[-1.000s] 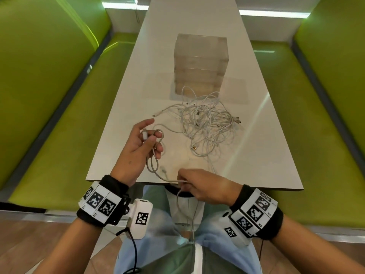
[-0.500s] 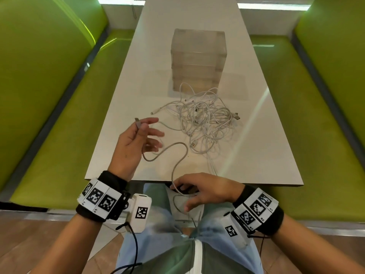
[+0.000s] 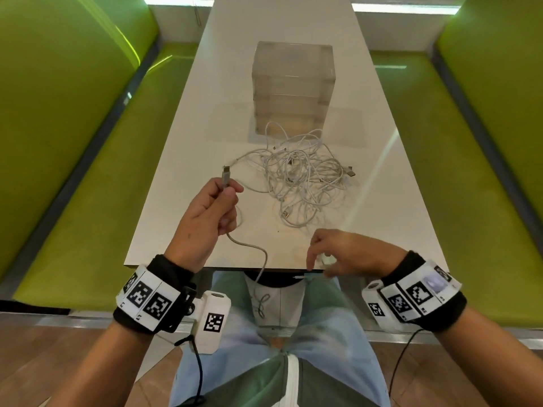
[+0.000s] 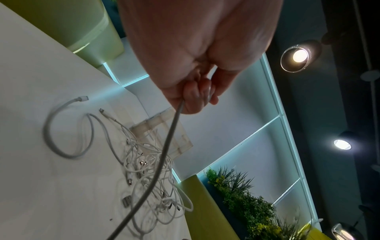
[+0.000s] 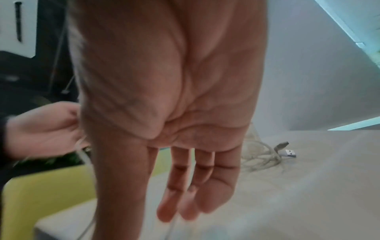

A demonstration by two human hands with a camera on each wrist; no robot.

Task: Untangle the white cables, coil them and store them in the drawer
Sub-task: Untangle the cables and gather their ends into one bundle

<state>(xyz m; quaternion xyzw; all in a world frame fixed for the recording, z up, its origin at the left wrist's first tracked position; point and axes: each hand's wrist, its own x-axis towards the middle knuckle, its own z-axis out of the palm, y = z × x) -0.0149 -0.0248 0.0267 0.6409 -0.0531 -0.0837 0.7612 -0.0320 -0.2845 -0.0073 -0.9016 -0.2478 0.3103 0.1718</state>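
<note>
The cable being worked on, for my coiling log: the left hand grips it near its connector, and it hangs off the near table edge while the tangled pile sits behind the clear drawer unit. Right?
Nearly. The head view shows the tangled pile in front of the clear drawer unit, on the person's side. The left hand does grip the cable near its connector.

My right hand (image 5: 164,113) is smeared by motion in the right wrist view, so I cannot tell there whether my fingers (image 5: 185,186) touch the cable (image 3: 261,259). From the head view something small and white sits in that hand (image 3: 349,254), too blurred to make out. The cable drops past the table edge (image 3: 205,264) into my lap, its lower end lost in blur. Inside my left hand (image 3: 205,215) the cable is hidden by curled fingers. In the tangled pile (image 3: 305,177) I cannot separate single cables. The clear drawer box (image 3: 293,89) shows no contents I can read.
</note>
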